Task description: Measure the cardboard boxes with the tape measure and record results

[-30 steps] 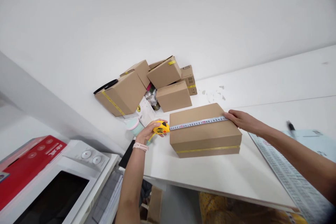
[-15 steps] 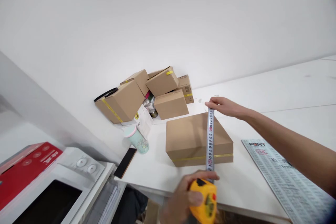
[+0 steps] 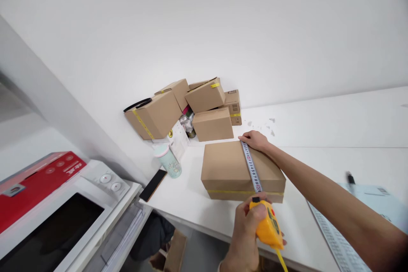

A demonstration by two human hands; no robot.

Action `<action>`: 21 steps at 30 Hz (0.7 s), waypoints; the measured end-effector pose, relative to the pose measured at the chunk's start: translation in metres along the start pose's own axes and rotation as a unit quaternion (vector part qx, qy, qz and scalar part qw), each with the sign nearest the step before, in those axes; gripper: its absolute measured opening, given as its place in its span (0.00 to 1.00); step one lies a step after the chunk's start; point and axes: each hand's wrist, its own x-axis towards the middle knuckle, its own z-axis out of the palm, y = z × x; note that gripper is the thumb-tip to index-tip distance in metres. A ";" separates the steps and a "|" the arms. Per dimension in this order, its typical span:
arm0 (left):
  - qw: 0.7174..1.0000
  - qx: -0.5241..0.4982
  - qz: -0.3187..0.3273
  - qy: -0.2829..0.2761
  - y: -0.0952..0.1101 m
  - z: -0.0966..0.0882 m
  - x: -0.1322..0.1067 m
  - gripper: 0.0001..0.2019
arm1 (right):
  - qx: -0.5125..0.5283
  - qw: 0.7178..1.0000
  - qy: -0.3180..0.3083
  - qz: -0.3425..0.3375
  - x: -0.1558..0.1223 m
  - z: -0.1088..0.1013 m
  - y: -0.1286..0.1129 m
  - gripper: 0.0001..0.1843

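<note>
My left hand (image 3: 242, 231) is wrapped round the yellow case of a tape measure (image 3: 268, 226) in front of a closed cardboard box (image 3: 221, 163). From the case, the metal blade (image 3: 251, 169) runs out across the box's top, slanting to its far edge. At that far edge my right hand (image 3: 256, 140) pinches the blade's end, with its fingertips partly hidden. A strip of yellow tape goes along the box's front side. The box sits on a white table (image 3: 197, 204).
Several cardboard boxes (image 3: 213, 124) are piled by the wall. A mint tumbler (image 3: 170, 165) and a dark flat object (image 3: 153, 185) stand left of the box. A white microwave (image 3: 92, 195) and a red box (image 3: 41, 182) are at the far left. Printed sheets (image 3: 334, 229) lie at right.
The blade has come down onto the box top and now slants more. My left hand has moved right and up with the case; my right hand is lower, at the box's far edge.
</note>
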 end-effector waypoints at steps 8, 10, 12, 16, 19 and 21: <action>1.000 0.001 -0.003 -0.002 -0.007 -0.001 -0.004 0.33 | 0.009 1.000 -0.011 0.021 -0.001 0.001 0.003 0.21; 1.000 0.006 -0.005 -0.001 -0.007 -0.002 -0.004 0.34 | 0.015 1.000 -0.007 0.024 -0.001 0.001 0.004 0.21; 1.000 0.006 -0.008 -0.003 -0.008 -0.003 -0.004 0.35 | 0.025 0.999 -0.003 0.026 -0.001 0.001 0.004 0.20; 1.000 -0.001 -0.004 -0.004 -0.009 -0.001 -0.001 0.34 | 0.062 0.998 0.012 0.029 -0.001 0.002 0.001 0.20; 1.000 0.009 0.011 -0.011 -0.006 -0.002 -0.002 0.33 | 0.115 0.992 0.048 0.024 -0.005 -0.002 -0.003 0.22; 0.998 0.026 0.038 -0.031 -0.002 -0.011 -0.007 0.35 | 0.162 0.981 0.105 0.024 -0.014 -0.010 -0.003 0.25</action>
